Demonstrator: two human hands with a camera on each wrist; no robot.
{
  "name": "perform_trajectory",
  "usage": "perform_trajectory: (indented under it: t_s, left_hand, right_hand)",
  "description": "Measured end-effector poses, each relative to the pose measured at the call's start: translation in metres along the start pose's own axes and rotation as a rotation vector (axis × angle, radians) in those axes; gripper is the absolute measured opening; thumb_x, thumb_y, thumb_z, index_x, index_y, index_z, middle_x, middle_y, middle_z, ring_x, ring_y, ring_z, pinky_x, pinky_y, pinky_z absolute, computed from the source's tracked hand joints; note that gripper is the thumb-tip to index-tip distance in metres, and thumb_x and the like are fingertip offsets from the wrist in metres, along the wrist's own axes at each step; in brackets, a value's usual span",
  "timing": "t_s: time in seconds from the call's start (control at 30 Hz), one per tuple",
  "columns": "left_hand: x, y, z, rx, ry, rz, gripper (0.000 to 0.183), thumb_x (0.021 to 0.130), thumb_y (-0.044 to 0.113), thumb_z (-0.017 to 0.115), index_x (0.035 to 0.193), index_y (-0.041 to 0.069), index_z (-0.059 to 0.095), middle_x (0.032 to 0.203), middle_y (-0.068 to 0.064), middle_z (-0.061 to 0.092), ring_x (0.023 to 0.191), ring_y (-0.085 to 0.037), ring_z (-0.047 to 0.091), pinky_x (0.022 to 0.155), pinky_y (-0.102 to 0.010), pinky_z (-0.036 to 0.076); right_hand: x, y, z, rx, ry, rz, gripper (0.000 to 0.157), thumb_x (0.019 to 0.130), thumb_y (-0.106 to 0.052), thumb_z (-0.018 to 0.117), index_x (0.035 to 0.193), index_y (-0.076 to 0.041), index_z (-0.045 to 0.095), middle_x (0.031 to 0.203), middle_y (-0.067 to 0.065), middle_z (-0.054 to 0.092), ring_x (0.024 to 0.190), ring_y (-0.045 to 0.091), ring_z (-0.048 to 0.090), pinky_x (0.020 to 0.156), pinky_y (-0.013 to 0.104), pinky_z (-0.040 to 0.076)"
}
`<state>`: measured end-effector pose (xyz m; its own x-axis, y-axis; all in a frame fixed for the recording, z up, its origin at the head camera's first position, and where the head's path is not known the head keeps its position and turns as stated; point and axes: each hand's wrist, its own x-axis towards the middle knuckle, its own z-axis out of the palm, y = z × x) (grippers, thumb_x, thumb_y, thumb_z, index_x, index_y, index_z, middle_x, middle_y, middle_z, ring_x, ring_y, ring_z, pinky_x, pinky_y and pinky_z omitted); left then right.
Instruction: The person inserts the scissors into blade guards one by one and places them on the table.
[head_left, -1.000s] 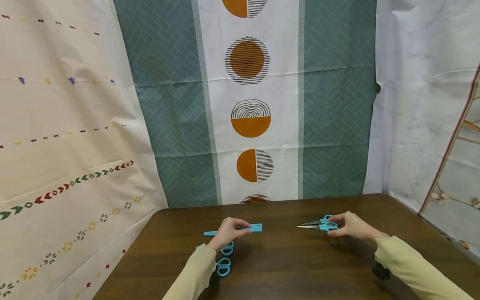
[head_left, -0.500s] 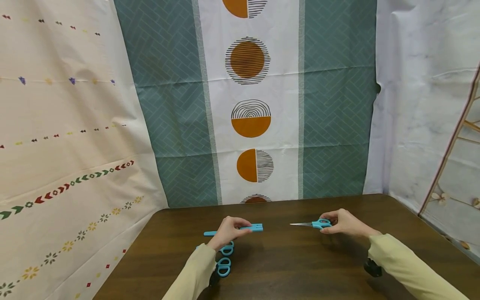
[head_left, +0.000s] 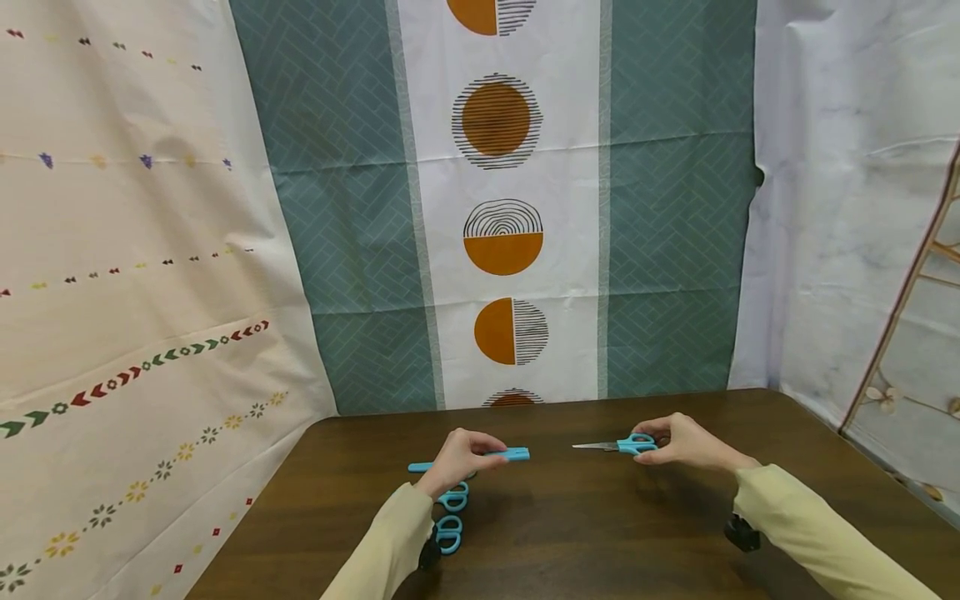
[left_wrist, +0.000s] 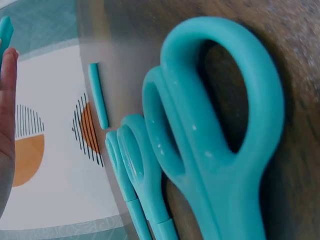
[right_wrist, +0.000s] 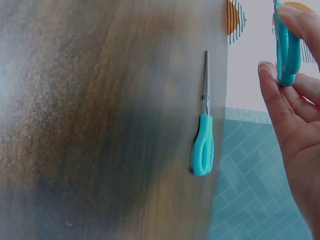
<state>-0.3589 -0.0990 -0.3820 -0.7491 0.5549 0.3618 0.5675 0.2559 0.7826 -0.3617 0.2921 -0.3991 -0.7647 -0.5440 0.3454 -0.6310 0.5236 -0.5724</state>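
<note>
My left hand holds a slim blue blade cover between thumb and fingers, its far end pointing right. In the left wrist view a finger shows beside that cover, and a second blade cover lies on the table. My right hand holds blue-handled scissors by their finger loops, the bare blades closed and pointing left toward the cover, with a gap between. Another uncovered pair of scissors lies below on the table in the right wrist view; in the head view the held pair hides it.
Three blue scissors with covers on, including the nearest pair and a middle pair, lie in a row on the dark wooden table under my left arm. A patterned cloth hangs behind the table's back edge.
My right hand has lifted one pair of scissors from beside the other and moved left with it. My left hand has risen slightly with the blade cover.
</note>
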Motion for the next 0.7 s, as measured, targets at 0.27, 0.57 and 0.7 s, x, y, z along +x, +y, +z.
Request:
perform_trajectory:
  t_s: [0.27, 0.57, 0.7]
  left_hand:
    - [0.006, -0.020, 0.000, 0.024, 0.015, -0.002, 0.016, 0.079, 0.012, 0.071, 0.092, 0.002, 0.070, 0.078, -0.003, 0.067, 0.070, -0.024, 0.064, 0.064, -0.028, 0.051]
    - [0.006, -0.014, -0.001, 0.023, 0.020, -0.023, 0.014, 0.079, 0.013, 0.071, 0.091, 0.006, 0.071, 0.078, 0.001, 0.066, 0.075, -0.032, 0.063, 0.065, -0.029, 0.050]
    - [0.002, 0.004, -0.001, 0.027, 0.018, -0.002, 0.014, 0.080, 0.007, 0.070, 0.092, 0.000, 0.070, 0.080, -0.006, 0.067, 0.074, -0.031, 0.063, 0.065, -0.028, 0.050]
  right_hand:
    - [0.005, -0.011, 0.000, 0.050, -0.018, 0.005, 0.030, 0.079, -0.026, 0.071, 0.101, -0.007, 0.064, 0.077, -0.001, 0.061, 0.064, 0.009, 0.051, 0.054, 0.025, 0.044]
    - [0.013, -0.019, 0.000, 0.039, -0.033, -0.021, 0.030, 0.080, -0.026, 0.071, 0.102, -0.007, 0.063, 0.078, 0.000, 0.061, 0.064, 0.009, 0.051, 0.054, 0.025, 0.045]
    - [0.016, -0.021, 0.002, 0.040, -0.042, -0.028, 0.030, 0.080, -0.026, 0.071, 0.102, -0.008, 0.063, 0.078, -0.001, 0.061, 0.064, 0.009, 0.051, 0.055, 0.026, 0.045]
